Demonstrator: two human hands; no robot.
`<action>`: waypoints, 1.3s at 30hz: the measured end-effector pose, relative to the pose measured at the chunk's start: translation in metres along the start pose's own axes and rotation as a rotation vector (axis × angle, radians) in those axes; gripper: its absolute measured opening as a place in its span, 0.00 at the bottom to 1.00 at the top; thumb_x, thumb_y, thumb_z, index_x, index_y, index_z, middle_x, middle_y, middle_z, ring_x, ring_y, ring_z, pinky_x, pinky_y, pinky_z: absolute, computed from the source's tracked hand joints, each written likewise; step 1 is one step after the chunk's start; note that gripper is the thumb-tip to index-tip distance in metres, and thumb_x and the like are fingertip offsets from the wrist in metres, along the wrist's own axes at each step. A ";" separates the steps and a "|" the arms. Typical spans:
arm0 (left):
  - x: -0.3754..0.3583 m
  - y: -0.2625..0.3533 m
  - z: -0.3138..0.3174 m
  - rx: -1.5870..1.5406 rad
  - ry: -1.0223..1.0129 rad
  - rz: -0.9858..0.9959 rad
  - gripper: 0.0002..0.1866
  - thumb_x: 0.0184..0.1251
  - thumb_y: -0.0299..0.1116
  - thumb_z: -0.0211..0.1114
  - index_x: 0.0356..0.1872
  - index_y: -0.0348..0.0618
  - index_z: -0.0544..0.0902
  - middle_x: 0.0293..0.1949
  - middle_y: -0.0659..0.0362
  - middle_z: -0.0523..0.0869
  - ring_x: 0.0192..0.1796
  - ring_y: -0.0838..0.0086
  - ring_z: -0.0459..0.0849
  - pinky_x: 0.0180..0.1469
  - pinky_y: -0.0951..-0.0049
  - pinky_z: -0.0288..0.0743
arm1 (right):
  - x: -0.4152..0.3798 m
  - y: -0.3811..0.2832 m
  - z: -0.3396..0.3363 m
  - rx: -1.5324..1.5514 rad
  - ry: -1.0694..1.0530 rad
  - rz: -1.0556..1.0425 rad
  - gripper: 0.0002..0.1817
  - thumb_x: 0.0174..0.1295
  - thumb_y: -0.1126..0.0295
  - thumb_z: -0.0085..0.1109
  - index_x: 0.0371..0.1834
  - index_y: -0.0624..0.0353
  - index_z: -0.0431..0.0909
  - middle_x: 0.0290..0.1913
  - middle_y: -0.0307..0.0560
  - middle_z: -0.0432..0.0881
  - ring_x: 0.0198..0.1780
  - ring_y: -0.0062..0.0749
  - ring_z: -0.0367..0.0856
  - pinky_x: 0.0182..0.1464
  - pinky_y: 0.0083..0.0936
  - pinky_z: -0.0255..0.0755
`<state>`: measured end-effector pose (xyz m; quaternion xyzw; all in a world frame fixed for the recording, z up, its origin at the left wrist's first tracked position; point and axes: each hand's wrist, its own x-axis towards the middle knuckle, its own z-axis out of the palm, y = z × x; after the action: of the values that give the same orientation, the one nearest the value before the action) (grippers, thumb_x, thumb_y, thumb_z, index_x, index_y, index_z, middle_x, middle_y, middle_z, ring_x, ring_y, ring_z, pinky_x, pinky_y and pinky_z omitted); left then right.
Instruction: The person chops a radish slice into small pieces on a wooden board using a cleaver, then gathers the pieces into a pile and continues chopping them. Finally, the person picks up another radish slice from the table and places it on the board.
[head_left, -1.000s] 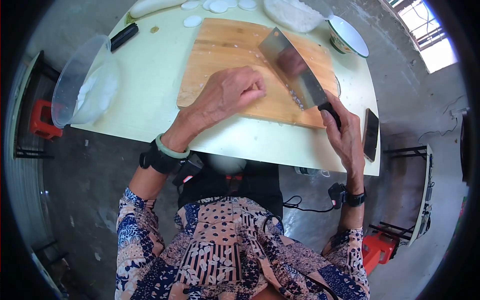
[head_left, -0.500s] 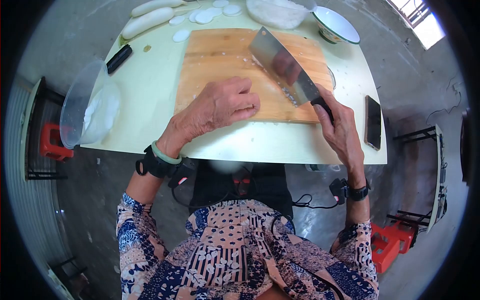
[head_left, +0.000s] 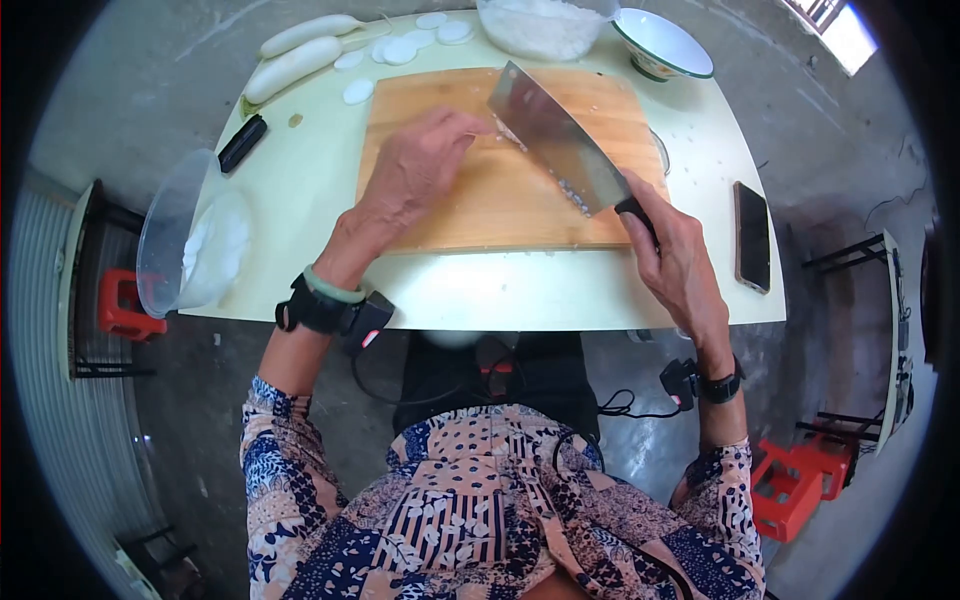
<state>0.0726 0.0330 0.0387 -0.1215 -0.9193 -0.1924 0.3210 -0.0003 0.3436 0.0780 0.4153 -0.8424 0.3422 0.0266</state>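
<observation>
My right hand is wrapped round the black handle of a cleaver. Its broad blade slants up and left over the wooden cutting board, with small white bits along the lower edge. Above the board's left half is my left hand, its fingers pointing at the blade near its upper end. Motion smears those fingers, so I cannot tell whether they hold anything.
White radishes and several radish slices lie at the back left. Behind the board stand a clear bowl of white shreds and an enamel bowl. A plastic tub sits left; a phone lies right.
My left hand has moved up and away from the board's near edge, towards the blade's upper end. The cleaver stays in my right hand at much the same slant; the view has shifted slightly.
</observation>
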 end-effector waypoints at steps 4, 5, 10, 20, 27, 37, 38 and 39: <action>-0.009 0.014 -0.026 -0.379 -0.402 -0.486 0.08 0.78 0.23 0.62 0.50 0.39 0.87 0.40 0.58 0.88 0.39 0.72 0.87 0.42 0.70 0.79 | -0.003 0.001 0.001 -0.044 -0.010 -0.003 0.28 0.72 0.78 0.59 0.75 0.53 0.72 0.49 0.63 0.87 0.45 0.63 0.86 0.48 0.50 0.79; -0.012 0.017 -0.028 -0.373 -0.404 -0.488 0.08 0.78 0.23 0.62 0.50 0.39 0.87 0.40 0.58 0.88 0.39 0.72 0.87 0.42 0.70 0.79 | -0.003 0.000 0.002 -0.039 -0.008 -0.005 0.28 0.72 0.78 0.59 0.75 0.53 0.72 0.49 0.63 0.87 0.45 0.63 0.86 0.48 0.50 0.79; -0.009 0.007 -0.011 -0.262 -0.139 -0.265 0.10 0.78 0.22 0.59 0.52 0.39 0.87 0.46 0.59 0.91 0.47 0.75 0.89 0.49 0.73 0.80 | -0.001 -0.006 0.004 -0.044 -0.021 0.012 0.27 0.72 0.77 0.59 0.75 0.54 0.73 0.47 0.62 0.87 0.44 0.62 0.86 0.47 0.48 0.79; -0.046 -0.006 -0.023 0.133 0.024 -0.348 0.16 0.80 0.30 0.63 0.64 0.43 0.83 0.65 0.48 0.84 0.69 0.54 0.82 0.70 0.57 0.75 | -0.002 0.004 -0.016 -0.091 0.087 0.042 0.24 0.73 0.79 0.58 0.72 0.56 0.77 0.47 0.63 0.88 0.44 0.58 0.88 0.49 0.45 0.79; -0.072 0.003 -0.029 0.155 -0.237 -0.442 0.35 0.80 0.52 0.63 0.80 0.48 0.67 0.80 0.33 0.61 0.83 0.37 0.56 0.83 0.43 0.52 | -0.006 0.015 -0.024 -0.118 0.183 0.066 0.24 0.73 0.79 0.58 0.72 0.59 0.78 0.52 0.63 0.89 0.46 0.52 0.90 0.51 0.38 0.81; -0.011 0.015 0.026 0.186 -0.345 -0.438 0.41 0.80 0.59 0.60 0.84 0.49 0.61 0.82 0.27 0.54 0.85 0.27 0.46 0.84 0.34 0.40 | 0.010 0.015 -0.027 -0.226 0.232 0.065 0.25 0.72 0.78 0.59 0.72 0.57 0.76 0.46 0.60 0.87 0.44 0.56 0.87 0.48 0.45 0.79; -0.006 0.018 0.029 0.122 -0.345 -0.387 0.40 0.80 0.58 0.60 0.84 0.49 0.62 0.82 0.29 0.54 0.85 0.28 0.46 0.84 0.34 0.41 | 0.012 0.014 -0.026 -0.284 0.213 0.060 0.25 0.71 0.78 0.60 0.72 0.56 0.76 0.43 0.59 0.87 0.42 0.55 0.87 0.46 0.46 0.78; -0.002 0.017 0.032 0.094 -0.347 -0.268 0.38 0.81 0.55 0.60 0.83 0.49 0.63 0.83 0.34 0.56 0.86 0.34 0.48 0.85 0.36 0.42 | 0.014 0.015 -0.025 -0.334 0.196 0.043 0.26 0.71 0.77 0.60 0.73 0.55 0.75 0.39 0.57 0.85 0.38 0.54 0.86 0.43 0.48 0.78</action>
<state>0.0625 0.0623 0.0189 -0.0141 -0.9767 -0.1663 0.1350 -0.0269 0.3554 0.0934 0.3515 -0.8896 0.2370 0.1698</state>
